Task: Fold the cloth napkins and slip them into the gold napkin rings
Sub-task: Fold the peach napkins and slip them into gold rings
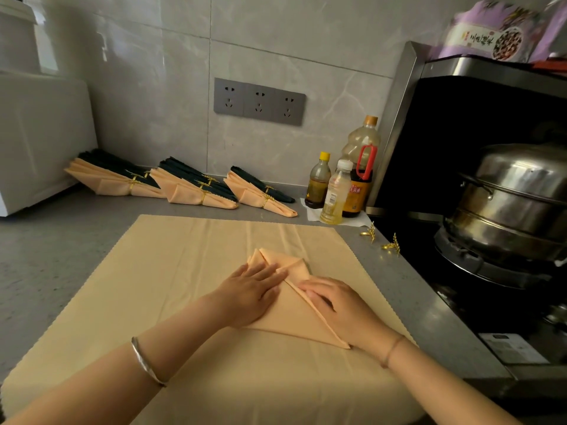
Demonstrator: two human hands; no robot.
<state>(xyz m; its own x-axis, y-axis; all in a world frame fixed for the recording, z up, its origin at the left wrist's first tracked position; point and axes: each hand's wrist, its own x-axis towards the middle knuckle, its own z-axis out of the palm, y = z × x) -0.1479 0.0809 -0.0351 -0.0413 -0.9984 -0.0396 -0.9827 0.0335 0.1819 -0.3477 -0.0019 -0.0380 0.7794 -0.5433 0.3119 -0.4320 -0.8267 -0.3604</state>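
Note:
A peach cloth napkin [294, 314], folded into a long triangle, lies on a larger flat peach cloth [171, 271] spread over the counter. My left hand [251, 289] presses flat on the napkin's left side. My right hand [334, 302] presses flat on its right folded edge. Two loose gold napkin rings with leaf ornaments sit on the counter to the right, one [369, 233] behind the other [392, 245]. Three stacks of folded peach and dark napkins in gold rings lean at the back: left [113, 179], middle [193, 190], right [260, 194].
Three bottles [336, 191] stand on a white paper at the back right. A stove with a steel steamer pot [515, 197] fills the right side. A white appliance [40, 136] stands at the back left, and a grey socket strip [259, 101] is on the tiled wall.

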